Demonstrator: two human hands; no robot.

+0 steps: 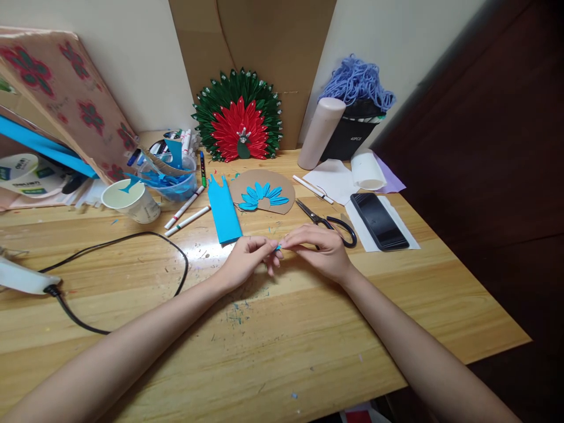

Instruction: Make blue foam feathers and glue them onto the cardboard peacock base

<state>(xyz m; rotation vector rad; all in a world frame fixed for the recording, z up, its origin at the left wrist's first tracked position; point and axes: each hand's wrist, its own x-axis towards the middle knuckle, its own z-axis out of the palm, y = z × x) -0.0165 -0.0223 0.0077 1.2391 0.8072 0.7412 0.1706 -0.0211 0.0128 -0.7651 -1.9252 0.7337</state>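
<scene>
My left hand (pixel 251 257) and my right hand (pixel 321 249) meet over the middle of the wooden table, fingertips pinched on one small blue paper piece (pixel 278 247). Most of that piece is hidden by the fingers. Just beyond my left hand lies a folded blue paper strip (pixel 224 211) with a notched far end. Behind the hands is a rounded cardboard piece (pixel 283 181) carrying a fan of blue paper petals (pixel 261 192). Black-handled scissors (pixel 326 222) lie partly open beyond my right hand, pointing away to the left.
A glue gun (pixel 26 277) with a looping black cable (pixel 187 264) is at left. Near it stand a paper cup (pixel 132 202) and a tub of blue scraps (pixel 174 185). Markers (pixel 187 220) lie nearby. A phone (pixel 379 222) rests at right; a red-green peacock (pixel 240 126) stands behind.
</scene>
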